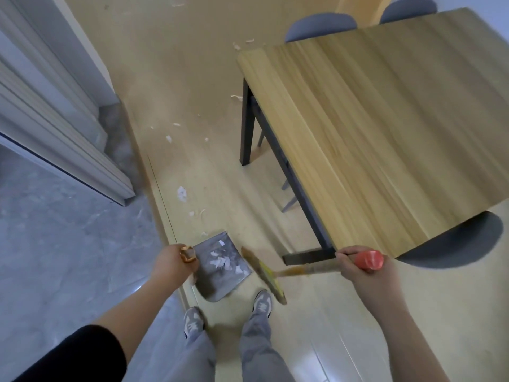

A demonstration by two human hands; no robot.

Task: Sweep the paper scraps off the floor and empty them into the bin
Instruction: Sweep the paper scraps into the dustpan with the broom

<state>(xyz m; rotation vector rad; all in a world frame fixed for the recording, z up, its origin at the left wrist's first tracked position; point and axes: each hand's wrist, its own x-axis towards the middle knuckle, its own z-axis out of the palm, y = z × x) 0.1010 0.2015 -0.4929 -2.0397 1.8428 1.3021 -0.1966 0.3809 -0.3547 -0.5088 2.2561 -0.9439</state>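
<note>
Light wood-grain rectangular table point(385, 119) crowds the right; an open beige floor strip point(214, 166) runs beside it. Flat grey dustpan point(217, 282) before the feet point(263, 306) holds white paper scraps point(220, 262), yellow-banded broom point(268, 277) just beside its right edge. Left hand point(173, 261) grips the dustpan handle, right hand point(363, 271) the broom's.

The grey metal dustpan point(220, 268) lies just ahead of the person's grey sneakers point(263, 304), with torn white paper scraps point(220, 261) in it. The yellow-bristled wooden broom point(265, 274) stands just right of it. More loose white paper bits point(181, 193) lie scattered farther ahead on the pale plank floor point(330, 312). The long wood-topped black-legged table point(385, 133) stands to the right, the grey ribbed door frame point(55, 119) to the left.
</note>
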